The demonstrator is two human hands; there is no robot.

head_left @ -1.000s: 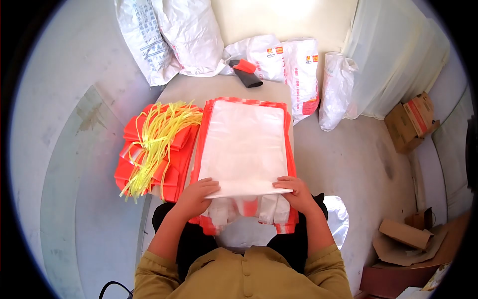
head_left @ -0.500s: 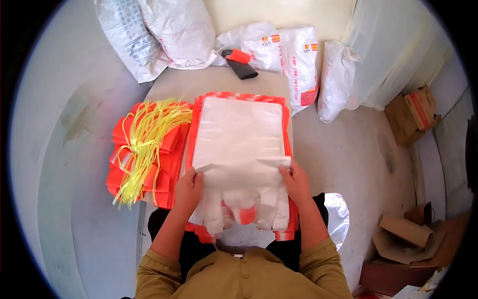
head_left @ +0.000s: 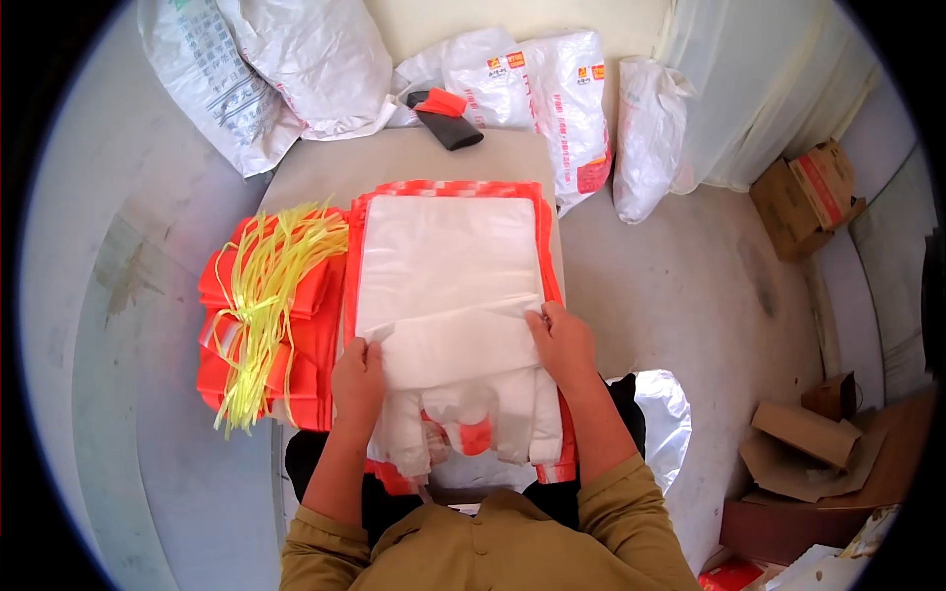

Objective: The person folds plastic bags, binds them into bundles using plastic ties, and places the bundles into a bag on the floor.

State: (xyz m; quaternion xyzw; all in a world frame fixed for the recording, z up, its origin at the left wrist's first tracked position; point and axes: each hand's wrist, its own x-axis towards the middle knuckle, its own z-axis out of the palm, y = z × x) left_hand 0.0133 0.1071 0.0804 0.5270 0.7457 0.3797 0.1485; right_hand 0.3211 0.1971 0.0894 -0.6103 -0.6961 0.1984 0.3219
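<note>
A white plastic bag [head_left: 448, 246] lies on a stack of red bags [head_left: 545, 222] at the table's front. Its lower part is folded up into a band, with the handle strips hanging toward my lap. My left hand [head_left: 359, 379] is closed on the band's left end, and my right hand [head_left: 562, 343] pinches its right end. Left of the stack, yellow ties [head_left: 258, 310] lie across folded red bundles [head_left: 320, 355].
A dark roll with a red band [head_left: 449, 128] lies at the back of the table [head_left: 325, 163]. Behind stand white sacks [head_left: 315, 64]. Cardboard boxes [head_left: 808, 202] are on the right, with opened cardboard [head_left: 808, 448] at the lower right.
Both hands have moved up from the bag's lower edge, now closed on it, and its lower part is folded upward. The whole view has shifted, so the table appears further left.
</note>
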